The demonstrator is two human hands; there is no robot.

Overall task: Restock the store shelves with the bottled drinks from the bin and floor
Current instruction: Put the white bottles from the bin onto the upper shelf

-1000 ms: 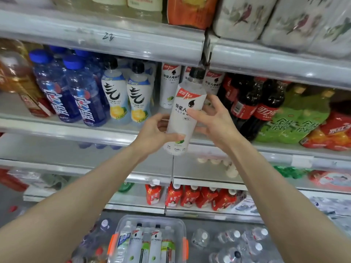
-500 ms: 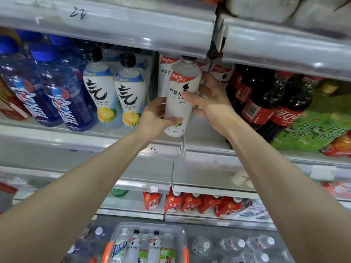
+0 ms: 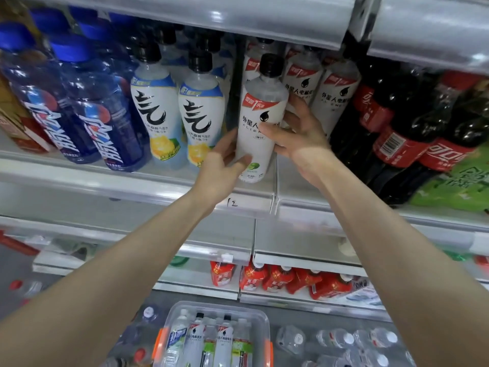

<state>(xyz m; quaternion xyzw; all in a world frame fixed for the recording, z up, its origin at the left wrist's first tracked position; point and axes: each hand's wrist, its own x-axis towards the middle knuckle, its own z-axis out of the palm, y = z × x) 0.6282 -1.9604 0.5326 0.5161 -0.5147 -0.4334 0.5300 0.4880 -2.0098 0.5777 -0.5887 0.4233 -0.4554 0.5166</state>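
Note:
A white bottle [image 3: 258, 109] with a black cap and a lime on its label stands at the front edge of the middle shelf [image 3: 148, 181]. My left hand [image 3: 225, 168] grips its lower part from the left. My right hand [image 3: 296, 133] wraps its middle from the right. Matching white bottles [image 3: 336, 102] stand just behind and to the right of it. Below, a clear bin [image 3: 262, 321] with orange latches holds several more bottles.
On the same shelf, blue bottles [image 3: 105, 123] and lemon-label bottles [image 3: 156, 115] stand to the left, dark cola bottles [image 3: 397, 133] to the right. Red bottles [image 3: 277, 279] fill a lower shelf. Water bottles [image 3: 344, 340] lie on the floor beside the bin. The upper shelf's rail [image 3: 238, 22] hangs overhead.
Both hands have carried the white bottle up and forward from mid-air onto the middle shelf's front edge, in front of the matching bottles. My view has moved closer to the shelf.

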